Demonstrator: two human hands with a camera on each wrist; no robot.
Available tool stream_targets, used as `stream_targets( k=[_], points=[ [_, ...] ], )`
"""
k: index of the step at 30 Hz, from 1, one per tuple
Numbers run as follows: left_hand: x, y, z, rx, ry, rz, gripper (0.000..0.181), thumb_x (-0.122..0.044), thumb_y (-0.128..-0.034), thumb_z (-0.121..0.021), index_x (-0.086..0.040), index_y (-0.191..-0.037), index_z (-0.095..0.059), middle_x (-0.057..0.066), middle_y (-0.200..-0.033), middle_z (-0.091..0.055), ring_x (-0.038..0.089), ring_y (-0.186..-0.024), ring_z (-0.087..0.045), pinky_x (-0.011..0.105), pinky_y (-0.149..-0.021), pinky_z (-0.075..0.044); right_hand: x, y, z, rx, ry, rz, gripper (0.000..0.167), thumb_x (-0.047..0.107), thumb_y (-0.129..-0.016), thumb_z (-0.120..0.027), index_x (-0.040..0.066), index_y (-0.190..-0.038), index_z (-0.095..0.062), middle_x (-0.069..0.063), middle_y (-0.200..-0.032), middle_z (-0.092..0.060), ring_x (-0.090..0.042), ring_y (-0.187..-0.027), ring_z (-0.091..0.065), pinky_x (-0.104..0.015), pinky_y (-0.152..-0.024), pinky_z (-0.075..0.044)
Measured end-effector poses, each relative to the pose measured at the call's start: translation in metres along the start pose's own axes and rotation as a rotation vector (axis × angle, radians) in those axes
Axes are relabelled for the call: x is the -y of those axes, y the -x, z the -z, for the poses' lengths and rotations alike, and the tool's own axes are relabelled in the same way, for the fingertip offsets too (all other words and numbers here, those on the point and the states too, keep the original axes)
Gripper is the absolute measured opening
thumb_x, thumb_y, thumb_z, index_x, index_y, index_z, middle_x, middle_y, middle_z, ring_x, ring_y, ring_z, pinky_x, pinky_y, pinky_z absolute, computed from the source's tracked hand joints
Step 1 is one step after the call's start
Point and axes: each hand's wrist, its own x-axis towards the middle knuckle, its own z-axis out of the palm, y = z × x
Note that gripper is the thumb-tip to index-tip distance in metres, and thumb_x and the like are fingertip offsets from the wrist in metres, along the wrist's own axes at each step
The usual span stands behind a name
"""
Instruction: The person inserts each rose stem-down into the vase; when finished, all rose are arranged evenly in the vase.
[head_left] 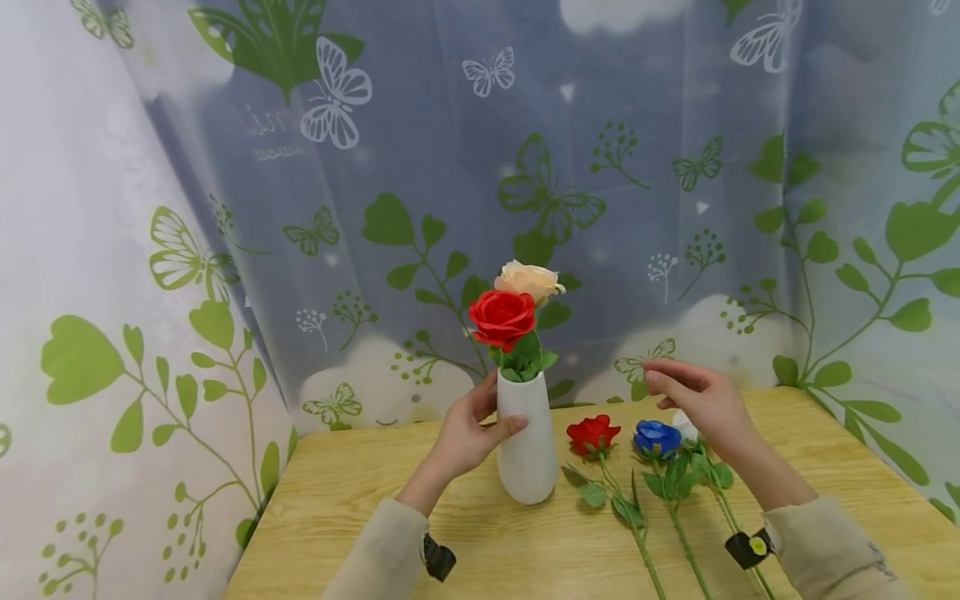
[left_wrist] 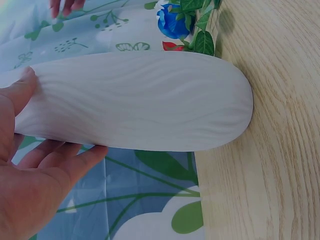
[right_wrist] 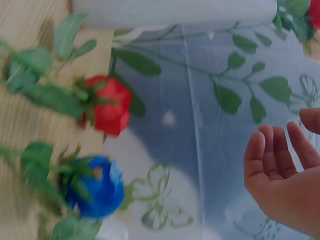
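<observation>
A white vase stands upright on the wooden table, its surface rippled in the left wrist view. My left hand grips it near the top, thumb on the near side and fingers around the left. A red rose and a peach rose stick out of the vase. My right hand hovers over the right side with loosely bent fingers and nothing in them. Below it lie a blue rose and a white rose, partly hidden by the hand. Another red rose lies nearer the vase.
The wooden table meets a patterned curtain at its back and sides. Green stems of the lying roses run toward the table's near edge, under the right forearm. Dark wrist cameras sit on both sleeves.
</observation>
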Motion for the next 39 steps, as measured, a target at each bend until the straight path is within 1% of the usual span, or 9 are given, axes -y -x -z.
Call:
stream_targets(
  k=[3,9,12,16,18,24,27,33,39],
  points=[
    [0.0,0.0,0.0,-0.001,-0.004,-0.003,0.088,-0.021,-0.0972,-0.079,-0.011,-0.168,-0.028,0.018,-0.152,-0.059,0.036,-0.141,-0.058,0.05,-0.106,-0.057,-0.012,0.005,0.013,-0.007,0.005,0.002,0.039,0.031,-0.106,-0.066,0.009,-0.139,-0.069,0.025,-0.104,-0.073,-0.001,-0.093,-0.072,-0.022,-0.08,-0.063],
    [0.001,-0.001,0.0,0.002,-0.005,-0.011,0.088,-0.021,-0.0977,-0.079,-0.012,-0.168,-0.027,0.018,-0.151,-0.059,0.036,-0.14,-0.059,0.05,-0.106,-0.057,-0.036,0.016,0.04,0.008,-0.033,-0.031,0.029,0.024,-0.107,-0.065,0.019,-0.136,-0.071,0.028,-0.112,-0.071,-0.002,-0.096,-0.074,-0.024,-0.08,-0.064],
    [0.002,-0.001,0.0,0.004,-0.003,-0.013,0.087,-0.022,-0.0982,-0.078,-0.012,-0.168,-0.027,0.019,-0.151,-0.059,0.037,-0.139,-0.059,0.049,-0.105,-0.058,-0.046,0.022,0.05,0.021,-0.041,-0.044,0.029,0.021,-0.108,-0.064,0.019,-0.136,-0.07,0.03,-0.116,-0.069,-0.003,-0.097,-0.074,-0.026,-0.079,-0.064],
    [0.002,-0.001,0.0,0.002,0.001,-0.002,0.088,-0.021,-0.098,-0.078,-0.011,-0.168,-0.027,0.019,-0.151,-0.06,0.037,-0.139,-0.059,0.05,-0.105,-0.057,-0.06,0.029,0.061,0.036,-0.043,-0.072,0.028,0.02,-0.108,-0.064,0.023,-0.135,-0.071,0.03,-0.115,-0.07,-0.004,-0.096,-0.075,-0.026,-0.079,-0.065],
    [0.001,0.0,0.0,0.001,0.002,0.006,0.088,-0.02,-0.0976,-0.079,-0.01,-0.168,-0.027,0.019,-0.151,-0.059,0.037,-0.14,-0.059,0.05,-0.106,-0.057,-0.067,0.033,0.067,0.047,-0.069,-0.093,0.027,0.018,-0.108,-0.063,0.028,-0.131,-0.072,0.028,-0.113,-0.072,-0.005,-0.096,-0.075,-0.027,-0.079,-0.065],
    [0.001,0.0,0.0,-0.002,0.005,0.009,0.088,-0.02,-0.0972,-0.079,-0.01,-0.168,-0.027,0.019,-0.151,-0.059,0.037,-0.14,-0.059,0.05,-0.106,-0.057,-0.086,0.041,0.08,0.061,-0.139,-0.175,0.029,0.016,-0.109,-0.061,0.039,-0.123,-0.071,0.025,-0.112,-0.074,-0.006,-0.097,-0.075,-0.029,-0.08,-0.065],
    [0.001,-0.001,0.001,-0.004,0.002,0.009,0.089,-0.02,-0.0972,-0.079,-0.01,-0.168,-0.027,0.019,-0.15,-0.06,0.037,-0.14,-0.059,0.051,-0.106,-0.057,-0.096,0.045,0.085,0.078,-0.172,-0.204,0.028,0.015,-0.109,-0.061,0.039,-0.121,-0.072,0.025,-0.113,-0.073,-0.008,-0.099,-0.076,-0.031,-0.082,-0.066],
    [0.001,-0.003,0.001,-0.009,0.0,0.009,0.089,-0.02,-0.0968,-0.08,-0.01,-0.168,-0.028,0.018,-0.149,-0.061,0.036,-0.139,-0.06,0.05,-0.105,-0.057,-0.118,0.053,0.09,0.106,-0.187,-0.274,0.028,0.015,-0.108,-0.062,0.04,-0.116,-0.073,0.026,-0.111,-0.072,-0.008,-0.1,-0.076,-0.033,-0.085,-0.066],
    [0.001,-0.002,0.0,-0.004,0.011,0.007,0.088,-0.019,-0.0975,-0.079,-0.01,-0.168,-0.027,0.019,-0.149,-0.061,0.037,-0.139,-0.06,0.05,-0.105,-0.057,-0.141,0.065,0.092,0.19,-0.196,-0.307,0.034,0.012,-0.109,-0.059,0.043,-0.112,-0.072,0.023,-0.11,-0.075,-0.01,-0.099,-0.077,-0.032,-0.086,-0.065]
  ],
)
